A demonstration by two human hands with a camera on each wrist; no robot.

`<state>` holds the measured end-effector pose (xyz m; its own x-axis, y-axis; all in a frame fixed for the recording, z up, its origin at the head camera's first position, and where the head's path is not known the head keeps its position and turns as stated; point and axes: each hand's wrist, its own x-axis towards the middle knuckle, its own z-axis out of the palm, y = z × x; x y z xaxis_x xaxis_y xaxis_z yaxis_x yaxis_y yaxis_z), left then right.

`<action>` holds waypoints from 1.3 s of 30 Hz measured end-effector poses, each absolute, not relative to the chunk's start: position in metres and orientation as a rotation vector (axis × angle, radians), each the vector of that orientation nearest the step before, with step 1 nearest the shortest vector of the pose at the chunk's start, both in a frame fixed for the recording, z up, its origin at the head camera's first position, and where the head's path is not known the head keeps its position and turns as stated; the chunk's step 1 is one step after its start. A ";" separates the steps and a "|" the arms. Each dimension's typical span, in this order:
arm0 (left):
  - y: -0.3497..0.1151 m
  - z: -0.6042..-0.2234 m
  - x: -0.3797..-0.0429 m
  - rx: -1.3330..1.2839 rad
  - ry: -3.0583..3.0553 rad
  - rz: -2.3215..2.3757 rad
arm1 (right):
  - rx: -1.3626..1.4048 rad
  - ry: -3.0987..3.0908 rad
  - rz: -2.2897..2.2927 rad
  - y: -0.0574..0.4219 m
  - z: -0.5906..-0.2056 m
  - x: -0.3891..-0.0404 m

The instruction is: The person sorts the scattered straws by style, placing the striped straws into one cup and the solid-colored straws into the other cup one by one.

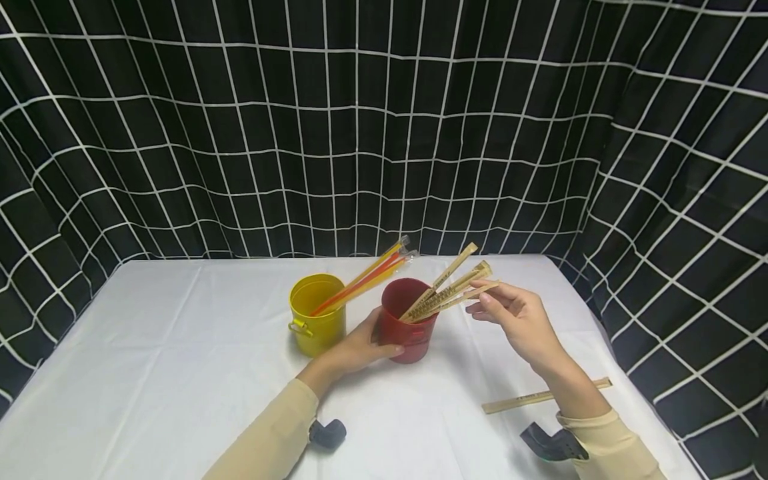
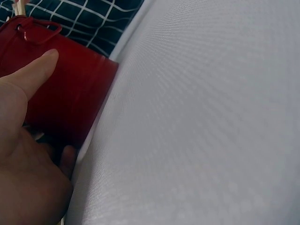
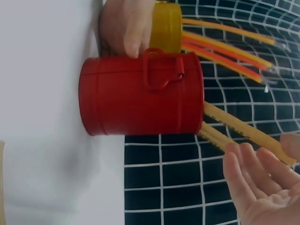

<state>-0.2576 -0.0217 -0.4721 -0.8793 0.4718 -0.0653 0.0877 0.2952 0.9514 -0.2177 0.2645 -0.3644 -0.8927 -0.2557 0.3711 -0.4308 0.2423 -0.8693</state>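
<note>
My left hand [image 1: 360,343] grips the side of a small red metal bucket [image 1: 408,341], its thumb lying across the front wall in the left wrist view. The bucket stands upright on the cloth. Several sticks in tan printed paper sleeves [image 1: 447,291] lean out of it to the right. The right hand [image 1: 525,323] pinches one paper-sleeved stick [image 3: 248,133] near its upper end between thumb and forefinger. That stick's lower end is inside the bucket, hidden by the wall in the right wrist view. The remaining right fingers are loosely bent.
Left of the red bucket stands a yellow bucket [image 1: 321,337] holding several orange and yellow sticks [image 1: 366,280] in clear wrappers. Another tan paper-sleeved stick [image 1: 516,403] lies on the white tablecloth [image 1: 180,373] by the right forearm. A black grid-patterned curtain [image 1: 336,133] hangs behind.
</note>
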 end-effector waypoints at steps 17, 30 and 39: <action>-0.027 -0.473 -0.256 0.484 2.213 1.629 | 0.609 -2.526 1.530 0.272 -0.361 -0.224; -0.026 -0.470 -0.256 0.491 2.224 1.604 | 0.805 -2.444 1.543 0.279 -0.361 -0.222; -0.023 -0.472 -0.257 0.481 2.231 1.595 | 0.886 -2.493 1.530 0.285 -0.364 -0.224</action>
<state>-0.2569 -0.0235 -0.4718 -0.8790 0.4685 -0.0884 0.0678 0.3063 0.9495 -0.2238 0.2847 -0.3643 -0.8286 -0.4295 0.3591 -0.5147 0.3322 -0.7904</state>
